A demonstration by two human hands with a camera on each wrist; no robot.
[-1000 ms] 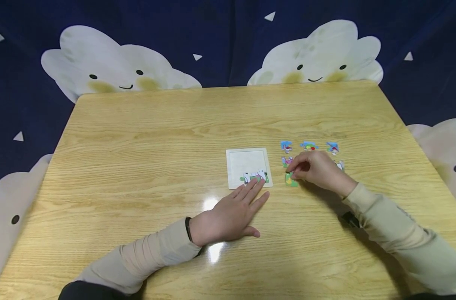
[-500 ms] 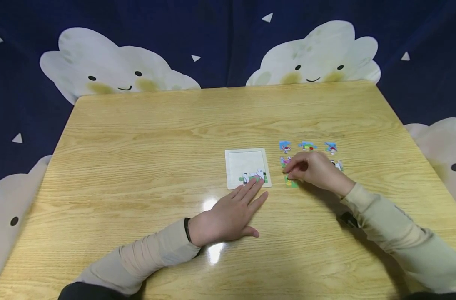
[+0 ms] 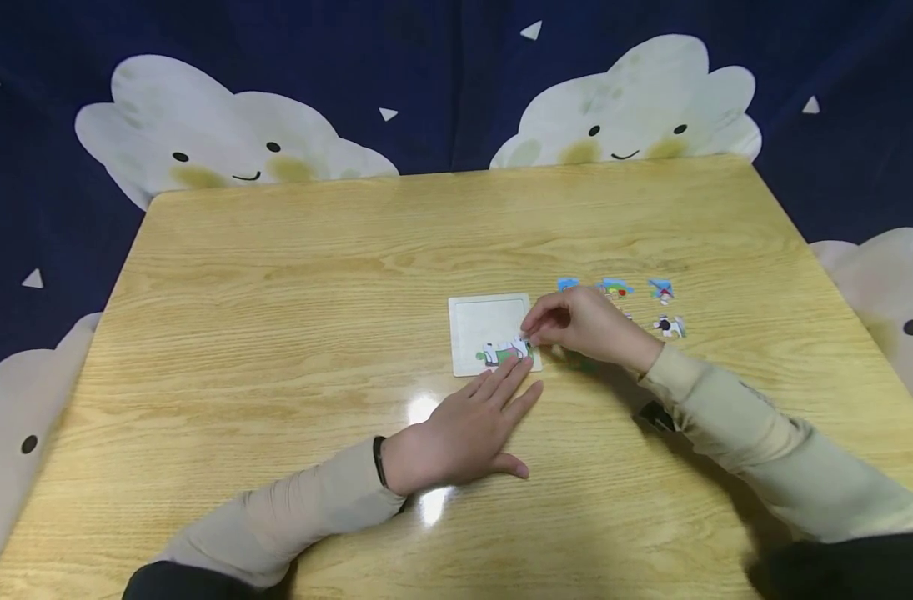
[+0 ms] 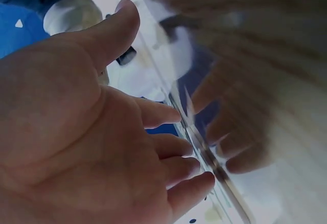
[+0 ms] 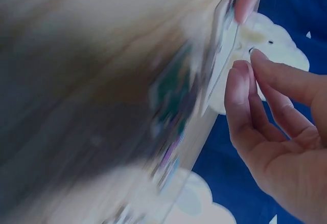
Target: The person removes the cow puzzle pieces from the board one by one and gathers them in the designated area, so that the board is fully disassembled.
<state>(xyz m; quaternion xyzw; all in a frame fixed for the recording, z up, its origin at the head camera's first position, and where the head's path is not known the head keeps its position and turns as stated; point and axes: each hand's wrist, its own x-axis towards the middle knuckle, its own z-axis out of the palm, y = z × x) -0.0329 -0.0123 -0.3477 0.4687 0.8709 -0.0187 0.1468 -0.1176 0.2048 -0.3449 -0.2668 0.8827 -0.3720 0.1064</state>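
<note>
A shallow white puzzle tray (image 3: 452, 333) lies near the table's middle, with joined puzzle pieces (image 3: 504, 351) showing a white animal on green in its lower right. My left hand (image 3: 459, 437) rests with straight fingers over the tray's near edge and those pieces; its palm (image 4: 102, 147) faces the left wrist camera. At the tray's right edge is my right hand (image 3: 587, 325), thumb and fingers curled with tips close together. No piece shows between those fingertips (image 5: 237, 83) in the right wrist view. A green piece (image 5: 172, 83) lies on the table beneath that hand.
Loose puzzle pieces lie right of the tray: a blue-topped one (image 3: 568, 284), a colourful one (image 3: 616, 288), one with a red detail (image 3: 662, 291) and a black-and-white one (image 3: 669, 326). The right hand covers others. Behind the wooden table (image 3: 276, 275) hangs a dark blue cloud-patterned cloth (image 3: 441, 75).
My right hand has moved left from over the green loose piece to the tray's right edge, uncovering the black-and-white piece. My left hand stays on the tray.
</note>
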